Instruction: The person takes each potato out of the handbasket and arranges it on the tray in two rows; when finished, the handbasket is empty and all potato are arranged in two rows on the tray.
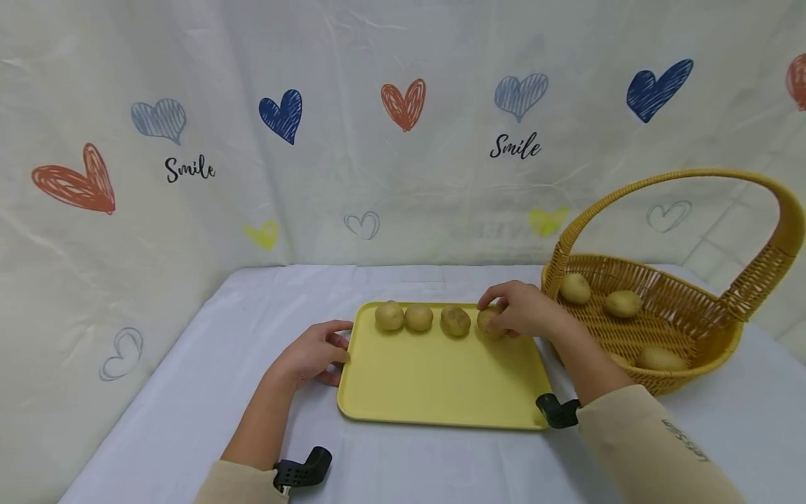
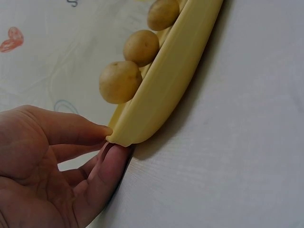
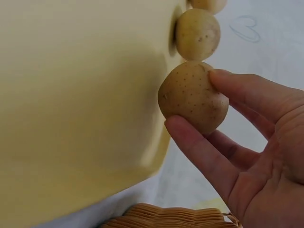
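Observation:
A yellow tray (image 1: 441, 378) lies on the white-covered table. My left hand (image 1: 317, 352) pinches the tray's left edge between thumb and fingers, which the left wrist view shows up close. At the tray's far right corner my right hand (image 1: 525, 308) grips a potato (image 3: 192, 97) between thumb and fingertips. To the left of it, along the far edge, sit a darker potato (image 1: 455, 321), a round potato (image 1: 418, 318) and another potato (image 1: 389, 316) in the far left corner. In the head view the right fingers partly cover the gripped potato.
On the right stands a wicker basket (image 1: 699, 308) with a tall arched handle (image 1: 680, 175), close to my right forearm. Several potatoes lie inside, among them one potato (image 1: 623, 304) near the middle. Behind the table hangs a white curtain (image 1: 352, 161) printed with hearts.

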The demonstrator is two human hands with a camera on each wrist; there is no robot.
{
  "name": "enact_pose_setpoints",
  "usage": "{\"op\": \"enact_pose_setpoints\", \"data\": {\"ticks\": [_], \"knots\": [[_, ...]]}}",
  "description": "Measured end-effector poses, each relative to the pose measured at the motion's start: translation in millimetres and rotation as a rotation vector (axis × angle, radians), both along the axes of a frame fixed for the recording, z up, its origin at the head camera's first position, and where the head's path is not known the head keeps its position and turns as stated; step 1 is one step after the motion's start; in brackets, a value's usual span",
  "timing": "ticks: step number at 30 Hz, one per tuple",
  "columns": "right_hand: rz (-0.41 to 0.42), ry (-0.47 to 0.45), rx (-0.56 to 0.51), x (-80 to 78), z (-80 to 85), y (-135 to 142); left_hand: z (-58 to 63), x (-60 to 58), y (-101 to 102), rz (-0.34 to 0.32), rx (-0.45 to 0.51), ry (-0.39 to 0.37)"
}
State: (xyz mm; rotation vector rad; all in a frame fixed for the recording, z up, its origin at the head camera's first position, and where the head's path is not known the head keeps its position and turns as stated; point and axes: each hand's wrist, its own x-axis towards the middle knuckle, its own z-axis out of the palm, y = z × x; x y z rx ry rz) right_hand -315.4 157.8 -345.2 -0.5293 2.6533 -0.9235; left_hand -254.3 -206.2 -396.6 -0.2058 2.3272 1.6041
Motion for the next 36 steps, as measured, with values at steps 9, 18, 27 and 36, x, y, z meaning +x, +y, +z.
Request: {"op": "enact_pose_setpoints", "data": {"ticks": [9,18,27,36], "knots": [[0.001,0.006,0.013,-2.6,-4.3,-2.3,1.6,1.0,-1.6,0.006,-0.015,-0.006],[0.028,0.023,0.091,-3.4,-5.9,-6.8,1.0,0.2,-0.9,0.002,-0.018,-0.009],[0.056,0.063,0.138,-4.0,-6.1,-7.4,1.3,0.0,-1.1,-0.009,-0.015,-0.011],[0.074,0.043,0.132,-3.7,-3.3,-5.8,1.3,-0.2,-1.2,-0.003,-0.013,-0.010]]}}
